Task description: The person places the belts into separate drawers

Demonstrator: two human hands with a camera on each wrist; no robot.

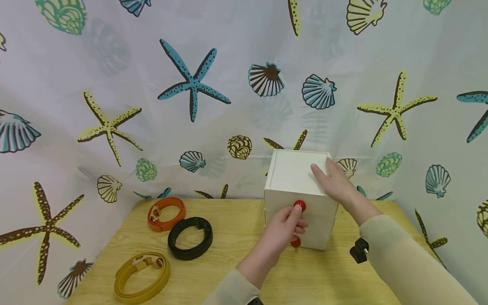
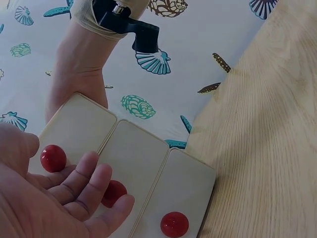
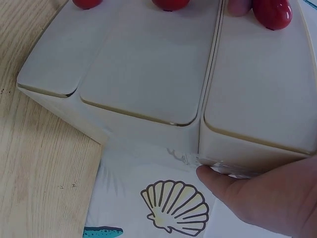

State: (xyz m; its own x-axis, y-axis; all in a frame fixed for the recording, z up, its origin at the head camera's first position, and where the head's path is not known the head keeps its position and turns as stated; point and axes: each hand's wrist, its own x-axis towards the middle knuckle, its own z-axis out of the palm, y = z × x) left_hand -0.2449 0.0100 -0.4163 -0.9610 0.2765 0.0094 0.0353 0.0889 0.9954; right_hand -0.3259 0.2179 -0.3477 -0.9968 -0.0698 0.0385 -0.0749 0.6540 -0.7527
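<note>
A white box of three small drawers (image 1: 297, 171) stands toward the right of the wooden table, each drawer front with a round red knob. At the top drawer's red knob (image 1: 300, 205), my left hand (image 1: 280, 231) has its thumb and index finger on either side; its other fingers are loosely bent before the middle knob (image 2: 114, 193). The lowest knob (image 2: 174, 224) is uncovered. My right hand (image 1: 337, 182) rests on the box's upper right edge with its fingers extended. In the left wrist view all the drawers look closed.
Three coiled belts lie on the table's left side: an orange belt (image 1: 177, 222), a black belt (image 1: 190, 252) and a yellow belt (image 1: 142, 295). A curtain (image 1: 236, 114) printed with starfish and shells hangs behind the table (image 1: 228, 275) and along its sides.
</note>
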